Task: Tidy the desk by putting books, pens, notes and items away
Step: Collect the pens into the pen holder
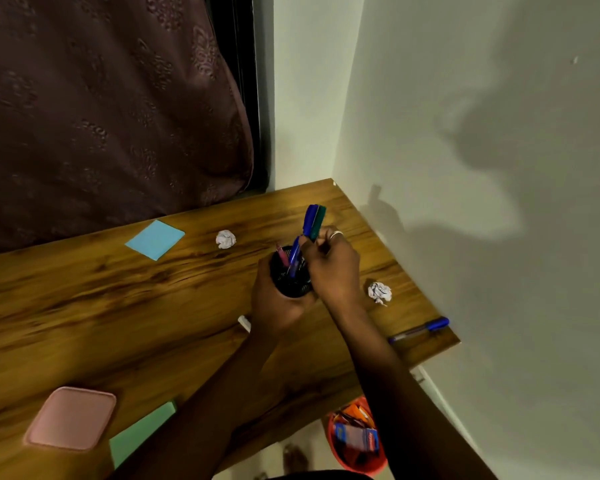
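Observation:
My left hand [278,299] grips a black mesh pen holder [291,277] over the wooden desk [153,306]; a blue pen and a pink one stick out of it. My right hand [329,268] pinches two markers [313,221], one blue and one green, upright just above the holder's rim. A blue pen [420,329] lies near the desk's right edge. Two crumpled paper balls sit on the desk, one [226,239] behind the holder and one [380,292] to its right. A blue sticky pad [155,239] lies at the back, a green pad [139,433] at the front.
A pink square lid or tray [71,418] lies at the front left. A small white object [244,322] peeks out beside my left wrist. A red bin [355,436] with wrappers stands on the floor under the desk's right end. Wall at right, curtain behind.

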